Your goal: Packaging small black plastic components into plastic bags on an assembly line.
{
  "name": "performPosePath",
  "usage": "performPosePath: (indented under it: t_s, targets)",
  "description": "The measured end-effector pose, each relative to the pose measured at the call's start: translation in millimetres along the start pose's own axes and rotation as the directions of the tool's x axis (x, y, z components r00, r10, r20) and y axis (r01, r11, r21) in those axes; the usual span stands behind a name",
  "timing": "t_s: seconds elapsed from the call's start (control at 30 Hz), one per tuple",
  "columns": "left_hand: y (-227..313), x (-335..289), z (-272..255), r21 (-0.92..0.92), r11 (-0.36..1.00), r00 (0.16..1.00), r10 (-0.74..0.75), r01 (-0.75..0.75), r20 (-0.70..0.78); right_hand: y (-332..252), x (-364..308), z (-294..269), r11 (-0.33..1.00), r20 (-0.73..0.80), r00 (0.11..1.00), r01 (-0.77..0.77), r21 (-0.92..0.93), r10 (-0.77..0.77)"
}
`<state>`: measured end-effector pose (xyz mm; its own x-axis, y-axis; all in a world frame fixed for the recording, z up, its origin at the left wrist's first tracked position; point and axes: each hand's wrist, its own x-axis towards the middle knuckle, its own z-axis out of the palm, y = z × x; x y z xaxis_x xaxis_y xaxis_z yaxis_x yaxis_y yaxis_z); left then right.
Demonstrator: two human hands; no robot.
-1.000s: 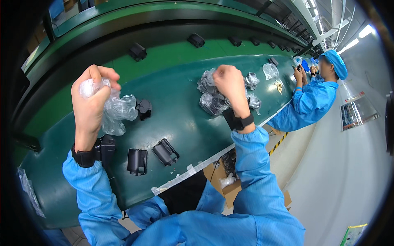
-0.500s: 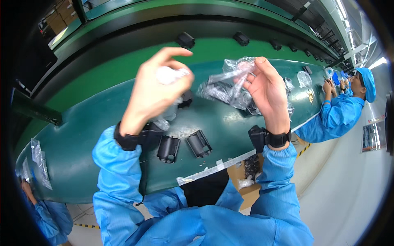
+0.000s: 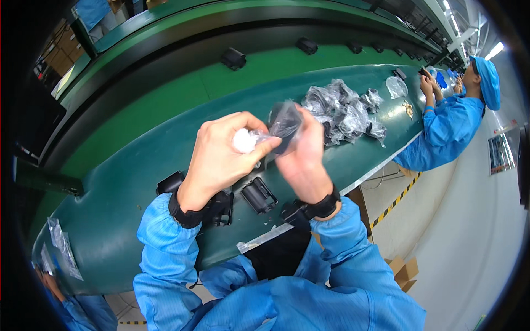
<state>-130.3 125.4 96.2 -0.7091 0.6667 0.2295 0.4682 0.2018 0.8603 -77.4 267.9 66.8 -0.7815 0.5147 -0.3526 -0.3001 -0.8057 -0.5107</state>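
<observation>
My left hand (image 3: 223, 151) is closed with a crumpled white wad (image 3: 244, 141) tucked in its fingers. Its thumb and fingertips meet at the edge of a clear plastic bag (image 3: 286, 118). That bag is in my right hand (image 3: 307, 157), fingers curled around it from behind; something dark shows through the film, its shape unclear. Below my hands, a black plastic housing (image 3: 259, 196) lies on the green table. Another black housing (image 3: 223, 208) is partly covered by my left wrist, and a third black piece (image 3: 170, 182) sits left of it.
A pile of clear bags with dark contents (image 3: 345, 113) lies to the right. Behind the table (image 3: 127, 220), black housings (image 3: 233, 58) are spaced along a green belt (image 3: 182, 83). A co-worker in blue (image 3: 455, 124) works at the far right; another person's hand (image 3: 51, 284) shows lower left.
My right hand has moved left and nearer with a bag, away from the bagged pile. My left hand has come in to meet it, still holding the white wad. The view has shifted slightly.
</observation>
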Motion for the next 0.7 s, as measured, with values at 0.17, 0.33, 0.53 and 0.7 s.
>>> performPosePath:
  t_s: [0.17, 0.33, 0.53, 0.7]
  targets:
    - [-16.8, 7.1, 20.2, -0.017, 1.0, 0.999, 0.018, -0.017, 0.034, 1.4, 2.5, -40.2, 0.997, 0.104, 0.994, -0.037, -0.075, 0.045]
    - [-15.1, 6.6, 29.4, 0.029, 0.99, 0.989, 0.141, -0.14, -0.045, 14.4, -5.8, -40.9, 0.979, 0.065, 0.978, -0.194, -0.071, 0.198]
    - [-20.7, 3.3, 23.2, -0.001, 0.991, 0.991, 0.134, -0.134, -0.016, 6.3, 8.4, -71.6, 0.956, 0.244, 0.969, 0.041, -0.292, 0.034]
    - [-16.9, 2.2, 19.5, -0.002, 0.995, 0.991, 0.104, -0.104, -0.079, -43.7, -3.6, -76.1, -0.451, 0.704, 0.601, 0.545, -0.707, -0.378]
